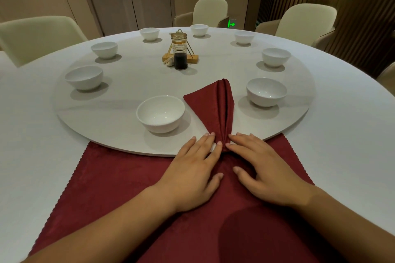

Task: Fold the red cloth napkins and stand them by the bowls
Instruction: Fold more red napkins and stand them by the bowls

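Red fabric takes up the foreground. The red napkin (119, 188) spreads flat on the table (32, 134) off the near edge of the turntable (128, 83), its zigzag hem showing on both sides. Its far part is gathered into tight pleats and climbs onto the turntable, fanning out to a blunt tip that points toward the turntable's centre. That pleated tongue lies between the near bowl (160, 113) and the second bowl (266, 92), close to both and touching neither.

Both hands are right at the turntable's near edge. The left hand (192, 168) lies palm down on the cloth, fingers long and straight, tips pushing into the gathered waist from one side. The right hand (265, 171) mirrors it from the other side, also flat, with its thumb resting on the cloth. Neither hand wraps round anything; they squeeze the pleats between opposing fingertips.

More white bowls (83, 77) ring the turntable's rim, and a glass jar (179, 51) of dark liquid stands at its centre. Cream chairs (305, 21) wait beyond its far side.
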`<state>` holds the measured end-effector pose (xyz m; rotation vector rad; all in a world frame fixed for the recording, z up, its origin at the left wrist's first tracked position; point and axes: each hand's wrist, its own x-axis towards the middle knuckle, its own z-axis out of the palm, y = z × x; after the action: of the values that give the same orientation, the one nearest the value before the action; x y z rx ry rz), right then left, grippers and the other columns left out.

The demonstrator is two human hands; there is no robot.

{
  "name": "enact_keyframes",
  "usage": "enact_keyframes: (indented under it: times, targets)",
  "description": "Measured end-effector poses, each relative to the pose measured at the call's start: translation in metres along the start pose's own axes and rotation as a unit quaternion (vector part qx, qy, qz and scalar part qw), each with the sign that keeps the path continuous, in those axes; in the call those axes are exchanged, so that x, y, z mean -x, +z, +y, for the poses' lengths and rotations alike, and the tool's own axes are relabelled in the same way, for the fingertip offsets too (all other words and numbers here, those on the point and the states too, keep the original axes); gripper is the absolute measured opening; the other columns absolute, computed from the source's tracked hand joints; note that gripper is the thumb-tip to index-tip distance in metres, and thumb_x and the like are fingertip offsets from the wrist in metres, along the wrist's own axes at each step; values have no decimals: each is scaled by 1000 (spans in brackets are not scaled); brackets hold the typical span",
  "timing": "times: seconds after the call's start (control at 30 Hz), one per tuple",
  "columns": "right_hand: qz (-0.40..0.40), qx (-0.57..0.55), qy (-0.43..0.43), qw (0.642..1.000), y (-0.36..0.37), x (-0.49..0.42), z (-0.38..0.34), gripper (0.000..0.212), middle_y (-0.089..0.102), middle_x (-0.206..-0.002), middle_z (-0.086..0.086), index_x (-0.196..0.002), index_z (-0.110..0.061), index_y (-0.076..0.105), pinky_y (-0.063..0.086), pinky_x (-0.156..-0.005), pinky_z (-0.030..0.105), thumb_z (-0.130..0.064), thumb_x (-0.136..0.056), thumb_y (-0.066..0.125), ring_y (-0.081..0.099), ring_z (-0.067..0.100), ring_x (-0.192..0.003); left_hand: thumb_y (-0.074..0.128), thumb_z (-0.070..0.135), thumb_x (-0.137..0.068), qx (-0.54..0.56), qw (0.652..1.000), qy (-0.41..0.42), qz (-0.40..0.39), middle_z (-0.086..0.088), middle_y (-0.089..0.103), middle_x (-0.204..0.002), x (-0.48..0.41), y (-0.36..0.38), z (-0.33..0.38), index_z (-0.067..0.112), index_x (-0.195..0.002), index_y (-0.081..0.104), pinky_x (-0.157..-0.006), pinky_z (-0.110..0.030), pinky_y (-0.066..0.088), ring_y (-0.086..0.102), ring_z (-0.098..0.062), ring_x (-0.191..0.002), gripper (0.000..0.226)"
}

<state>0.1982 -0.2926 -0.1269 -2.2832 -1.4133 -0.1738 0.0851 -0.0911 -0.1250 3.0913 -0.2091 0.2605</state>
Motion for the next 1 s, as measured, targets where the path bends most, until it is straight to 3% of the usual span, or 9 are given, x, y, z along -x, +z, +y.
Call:
enact_keyframes:
  times: [0.27, 0.37, 0.47, 0.63, 0.77, 0.87, 1.0]
  targets:
    - [-1, -45, 33, 998, -10, 5, 8, 64, 35, -158, -11, -152, -24, 41, 14, -124, 25, -48, -92, 47, 15, -3, -150, 23, 54, -98, -17, 999, -50, 10, -10, 15, -169, 5, -4, 7, 12, -162, 15, -127, -37, 4, 7, -20, -157, 77]
    - [18, 31, 101, 994, -17, 9, 22, 65, 37, -158, -7, -151, -20, 43, 14, -126, 34, -52, -93, 42, 16, 6, -152, 22, 55, -96, -22, 995, -93, 11, -14, 30, -163, 17, -9, 1, 11, -156, 34, -124, -40, 19, 26, -27, -152, 76]
    - [-30, 69, 138, 988, -20, 13, 25, 68, 25, -164, -6, -155, -23, 35, 8, -126, 32, -54, -95, 39, 10, 10, -154, 27, 54, -96, -35, 993, -110, 16, -15, 43, -156, 27, -10, -5, 12, -149, 48, -118, -42, 31, 41, -29, -145, 71]
    - [-64, 103, 137, 983, -22, 13, 16, 76, 16, -166, -9, -159, -26, 25, 6, -126, 32, -59, -91, 23, 5, 11, -154, 18, 57, -95, -17, 994, -111, 4, -12, 27, -165, 38, -13, -8, 15, -158, 32, -124, -35, 15, 24, -25, -153, 77]
    - [-70, 97, 130, 984, -17, 13, 3, 81, 13, -166, -9, -159, -26, 21, 2, -125, 30, -61, -86, 17, 3, 11, -154, 31, 52, -94, 24, 990, -132, 51, -14, 38, -159, 52, -18, 0, 11, -152, 41, -121, -37, 29, 35, -27, -148, 72]
    - [-66, 105, 121, 985, -9, 10, -11, 82, 12, -167, -9, -160, -26, 20, 1, -125, 32, -61, -86, 17, 3, 13, -155, 40, 41, -93, 67, 989, -96, 93, -10, 44, -153, 55, -26, 12, 9, -148, 46, -117, -37, 38, 42, -23, -142, 64]
    - [-73, 103, 86, 988, 0, 5, -28, 80, 13, -167, -8, -159, -26, 19, 2, -126, 36, -60, -87, 22, 6, 15, -154, 44, 29, -95, 93, 991, -39, 91, -7, 41, -157, 46, -26, 25, 9, -153, 39, -122, -26, 23, 35, -17, -145, 62]
